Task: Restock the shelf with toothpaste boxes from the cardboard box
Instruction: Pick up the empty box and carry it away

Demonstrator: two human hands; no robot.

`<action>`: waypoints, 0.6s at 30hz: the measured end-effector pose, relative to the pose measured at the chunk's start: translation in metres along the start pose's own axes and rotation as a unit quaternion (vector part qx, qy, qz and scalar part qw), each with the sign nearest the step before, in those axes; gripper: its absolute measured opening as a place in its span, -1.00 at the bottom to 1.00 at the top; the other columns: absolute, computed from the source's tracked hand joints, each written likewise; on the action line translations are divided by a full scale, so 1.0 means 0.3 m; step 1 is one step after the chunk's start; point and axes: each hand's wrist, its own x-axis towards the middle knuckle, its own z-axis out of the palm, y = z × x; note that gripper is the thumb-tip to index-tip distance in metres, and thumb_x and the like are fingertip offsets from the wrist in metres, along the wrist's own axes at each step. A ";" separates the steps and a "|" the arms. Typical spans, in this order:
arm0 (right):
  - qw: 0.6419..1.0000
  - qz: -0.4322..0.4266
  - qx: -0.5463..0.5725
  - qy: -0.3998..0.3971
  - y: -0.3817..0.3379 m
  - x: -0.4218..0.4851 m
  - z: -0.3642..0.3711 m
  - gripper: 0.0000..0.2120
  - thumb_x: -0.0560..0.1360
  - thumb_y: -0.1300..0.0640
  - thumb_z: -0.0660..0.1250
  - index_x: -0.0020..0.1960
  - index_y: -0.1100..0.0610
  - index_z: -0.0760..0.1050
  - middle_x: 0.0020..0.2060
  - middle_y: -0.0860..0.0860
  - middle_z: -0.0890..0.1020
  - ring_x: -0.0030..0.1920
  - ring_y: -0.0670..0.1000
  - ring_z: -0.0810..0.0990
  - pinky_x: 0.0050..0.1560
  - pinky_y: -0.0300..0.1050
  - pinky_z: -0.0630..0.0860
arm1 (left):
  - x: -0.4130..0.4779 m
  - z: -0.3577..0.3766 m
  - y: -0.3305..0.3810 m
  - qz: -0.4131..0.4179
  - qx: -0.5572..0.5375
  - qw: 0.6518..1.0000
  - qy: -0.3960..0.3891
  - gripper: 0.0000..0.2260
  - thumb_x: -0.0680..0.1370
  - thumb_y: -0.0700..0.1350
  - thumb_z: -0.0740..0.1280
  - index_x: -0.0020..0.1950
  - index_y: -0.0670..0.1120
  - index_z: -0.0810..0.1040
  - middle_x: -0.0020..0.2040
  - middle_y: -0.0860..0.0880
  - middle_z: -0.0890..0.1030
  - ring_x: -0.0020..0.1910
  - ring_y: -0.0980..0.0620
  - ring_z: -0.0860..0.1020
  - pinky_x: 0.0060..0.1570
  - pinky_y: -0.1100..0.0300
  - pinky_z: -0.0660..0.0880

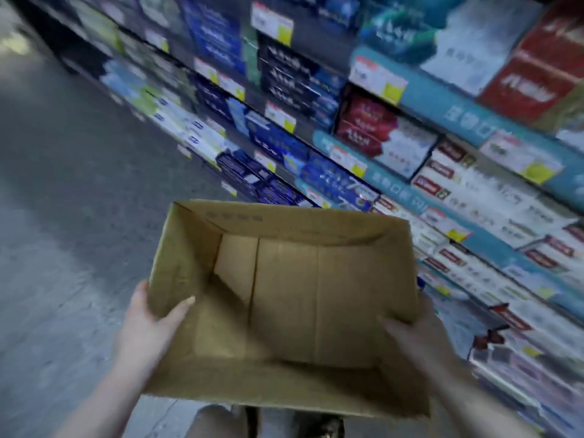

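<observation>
Grips open brown cardboard box (316, 279) by opposite walls, left hand (145, 327) and right hand (423, 339), thumbs hooked inside. Looks empty, held beside stocked teal-edged shelf (442, 99) of toothpaste boxes (363, 128). Could buckle thin walls, or clip shelf if swung.

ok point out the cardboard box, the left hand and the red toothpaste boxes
cardboard box (316, 295), head view, bare inside floor
left hand (145, 324), head view, middle of the hand
red toothpaste boxes (366, 124), head view, front face of the stack
</observation>
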 end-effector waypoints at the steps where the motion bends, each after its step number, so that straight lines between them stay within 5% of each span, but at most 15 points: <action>1: 1.000 -0.019 -0.017 -0.006 -0.076 -0.036 -0.007 -0.43 0.36 0.09 0.45 0.27 0.06 0.26 0.13 0.15 0.54 0.09 0.19 0.55 0.11 0.07 0.48 | -0.014 -0.074 0.028 0.004 -0.020 1.000 0.018 -0.55 0.38 -0.05 0.48 0.19 -0.06 0.40 0.04 -0.03 0.53 0.07 -0.09 0.52 -0.03 0.10 0.38; 5: 0.994 -0.088 -0.056 -0.031 -0.405 -0.175 0.028 -0.31 0.38 0.04 0.43 0.39 0.14 0.16 0.23 0.12 0.49 0.19 0.19 0.50 0.09 -0.05 0.45 | 0.002 -0.373 0.099 -0.004 -0.045 0.996 0.071 -0.29 0.29 0.07 0.51 0.36 -0.09 0.32 0.25 -0.15 0.51 0.22 -0.18 0.47 0.12 -0.01 0.38; 10: 0.984 -0.162 -0.063 -0.048 -0.813 -0.330 0.232 -0.36 0.40 0.01 0.41 0.37 0.13 0.20 0.07 0.07 0.49 0.03 0.12 0.52 -0.08 -0.09 0.43 | 0.145 -0.785 0.067 -0.038 -0.077 0.987 0.137 -0.36 0.36 0.00 0.50 0.34 -0.16 0.32 0.29 -0.24 0.46 0.24 -0.26 0.45 0.18 -0.11 0.39; 18: 0.966 -0.228 -0.073 -0.099 -1.361 -0.564 0.745 -0.40 0.37 0.03 0.42 0.33 0.08 0.28 0.00 0.03 0.52 -0.01 0.09 0.53 0.01 0.00 0.49 | 0.385 -1.425 0.020 -0.026 -0.067 0.970 0.231 -0.40 0.38 0.08 0.45 0.32 -0.10 0.34 0.23 -0.20 0.53 0.20 -0.24 0.48 0.02 0.00 0.38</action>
